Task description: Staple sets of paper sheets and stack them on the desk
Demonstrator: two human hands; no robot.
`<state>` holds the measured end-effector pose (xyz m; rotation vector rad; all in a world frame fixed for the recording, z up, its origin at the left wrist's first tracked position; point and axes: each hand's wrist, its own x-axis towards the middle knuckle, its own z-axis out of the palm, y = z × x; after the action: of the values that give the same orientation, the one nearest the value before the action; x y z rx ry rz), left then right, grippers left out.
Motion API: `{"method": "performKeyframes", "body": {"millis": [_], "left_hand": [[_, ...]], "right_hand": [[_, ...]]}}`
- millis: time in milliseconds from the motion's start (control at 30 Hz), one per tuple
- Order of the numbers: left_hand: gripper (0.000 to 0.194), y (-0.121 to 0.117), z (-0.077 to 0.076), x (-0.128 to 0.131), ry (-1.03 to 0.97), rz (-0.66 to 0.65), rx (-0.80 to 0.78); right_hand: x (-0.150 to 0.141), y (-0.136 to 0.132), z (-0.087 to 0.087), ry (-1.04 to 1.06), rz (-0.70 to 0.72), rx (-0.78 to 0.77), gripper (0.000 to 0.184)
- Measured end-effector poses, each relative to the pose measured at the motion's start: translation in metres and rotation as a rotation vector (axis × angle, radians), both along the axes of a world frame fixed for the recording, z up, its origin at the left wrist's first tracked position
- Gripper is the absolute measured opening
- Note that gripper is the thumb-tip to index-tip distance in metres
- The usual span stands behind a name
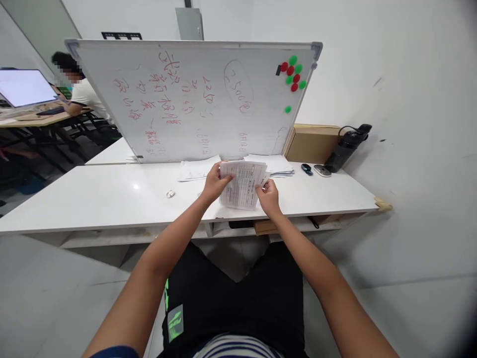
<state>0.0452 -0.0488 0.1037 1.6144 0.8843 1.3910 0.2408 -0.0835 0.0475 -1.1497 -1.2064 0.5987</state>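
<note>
A small stack of printed sheets [241, 186] with lines of tables is held upright just above the white desk. My left hand [217, 182] is closed on its upper left side, thumb lying across the front. At the right edge, my right hand [268, 195] pinches the sheets, which fan apart slightly there. Behind them on the desk lie a left pile of white papers [196, 168] and a thicker right pile [279, 165]. The fingers behind the sheets are partly hidden.
A whiteboard [179, 109] with red writing and round magnets leans behind the desk [112, 194]. At right stand a cardboard box [315, 144] and black bottle [346, 149], near a mouse [322, 170] and dark keys-like item [306, 169]. A small white coil [170, 194] lies left. Another person sits far left.
</note>
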Motion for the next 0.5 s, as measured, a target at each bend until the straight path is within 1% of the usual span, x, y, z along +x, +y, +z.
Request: {"method": "performKeyframes", "body": {"millis": [33, 100, 167, 233, 300, 367, 400, 500], "left_hand": [[0.048, 0.000, -0.003, -0.002, -0.025, -0.013, -0.018], [0.049, -0.001, -0.002, -0.005, -0.069, -0.047, -0.012], [0.046, -0.001, 0.007, -0.006, -0.079, -0.066, 0.038], [0.041, -0.001, 0.019, -0.006, -0.070, -0.055, 0.088], [0.036, 0.000, 0.026, -0.005, -0.057, -0.038, 0.103], [0.034, 0.000, 0.026, -0.003, -0.044, -0.002, 0.088], [0.033, 0.000, 0.024, -0.003, -0.038, 0.020, 0.075], [0.032, -0.001, 0.014, -0.003, -0.022, 0.066, 0.041]], "right_hand": [[0.001, 0.000, -0.001, -0.042, -0.008, 0.014, 0.021], [0.004, -0.001, 0.005, -0.134, -0.026, 0.068, 0.020], [0.006, -0.002, 0.014, -0.191, -0.041, 0.116, 0.020], [0.007, -0.003, 0.022, -0.226, -0.059, 0.142, 0.021], [0.006, -0.005, 0.025, -0.269, -0.084, 0.148, 0.024], [0.005, -0.006, 0.023, -0.303, -0.081, 0.124, 0.029], [0.005, -0.006, 0.020, -0.302, -0.055, 0.099, 0.033], [0.006, -0.003, 0.010, -0.210, 0.103, 0.002, 0.045]]}}
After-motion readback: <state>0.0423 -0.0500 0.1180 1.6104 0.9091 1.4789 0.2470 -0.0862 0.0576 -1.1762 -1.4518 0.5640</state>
